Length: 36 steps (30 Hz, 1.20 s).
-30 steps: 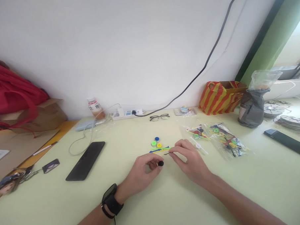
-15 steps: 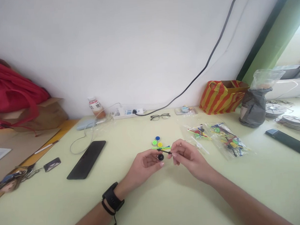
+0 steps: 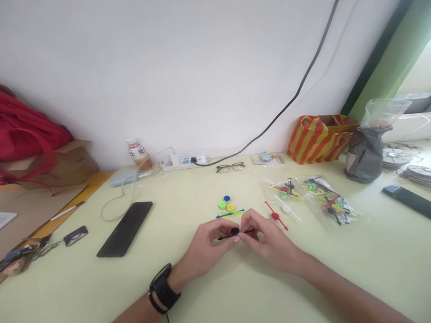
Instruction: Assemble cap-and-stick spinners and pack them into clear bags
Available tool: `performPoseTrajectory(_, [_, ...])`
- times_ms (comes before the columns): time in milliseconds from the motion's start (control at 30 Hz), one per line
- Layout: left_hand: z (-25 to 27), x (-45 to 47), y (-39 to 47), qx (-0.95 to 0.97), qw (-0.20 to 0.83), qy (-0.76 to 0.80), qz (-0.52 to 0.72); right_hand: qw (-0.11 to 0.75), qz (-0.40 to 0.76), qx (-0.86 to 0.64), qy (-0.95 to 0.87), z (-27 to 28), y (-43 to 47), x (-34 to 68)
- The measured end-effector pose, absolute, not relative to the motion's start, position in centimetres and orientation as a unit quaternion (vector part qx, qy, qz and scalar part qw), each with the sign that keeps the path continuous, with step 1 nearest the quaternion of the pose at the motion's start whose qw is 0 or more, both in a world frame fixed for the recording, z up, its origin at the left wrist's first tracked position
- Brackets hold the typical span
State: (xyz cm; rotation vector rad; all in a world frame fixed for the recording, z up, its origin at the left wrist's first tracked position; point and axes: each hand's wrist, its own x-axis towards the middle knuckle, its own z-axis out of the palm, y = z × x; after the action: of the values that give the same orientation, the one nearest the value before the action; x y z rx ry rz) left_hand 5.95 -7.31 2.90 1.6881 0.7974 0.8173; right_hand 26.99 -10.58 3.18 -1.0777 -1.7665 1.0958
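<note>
Close together above the table, both my hands grip one small black arrow spinner. Its round black disc (image 3: 234, 231) sits at the fingertips of my left hand (image 3: 210, 240), and the arrow tip pokes out under those fingers. My right hand (image 3: 269, 236) pinches the other side of the spinner, partly hiding it. Just beyond are loose discs in blue (image 3: 227, 198), green (image 3: 222, 204) and yellow (image 3: 231, 207). In front of them lie thin blue, green and yellow arrows (image 3: 225, 214). A red arrow spinner (image 3: 275, 216) and a white one (image 3: 286, 209) rest right of my hands.
Clear bags of coloured spinner parts (image 3: 331, 204) lie to the right. At left are a black phone (image 3: 125, 229) and a cable. Glasses (image 3: 230, 167), a power strip (image 3: 183, 163) and a drink bottle (image 3: 138, 153) stand along the wall. A striped bag (image 3: 318, 140) is back right.
Both hands have come lower and closer to me, nearer each other, with the black arrow and disc now together at the fingertips. The red spinner and the coloured arrows show more fully.
</note>
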Motion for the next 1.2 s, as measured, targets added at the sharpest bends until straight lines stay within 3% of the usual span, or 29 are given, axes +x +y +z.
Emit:
performPoseTrajectory(467, [2.82, 5.41, -7.44, 0.752, 0.436, 0.344, 0.354, 0.384, 0.431, -0.444, -0.685, 3.62, -10.61, 27.56])
performPoseTrajectory(967, [2.81, 6.01, -7.57, 0.669, 0.577, 0.286, 0.372, 0.433, 0.453, -0.452, -0.635, 3.53, -10.17, 27.69])
performPoseTrajectory(1200, [2.39, 5.85, -6.94, 0.610, 0.612, 0.320, 0.388, 0.464, 0.298, -0.481, -0.681, 3.20, -10.36, 27.95])
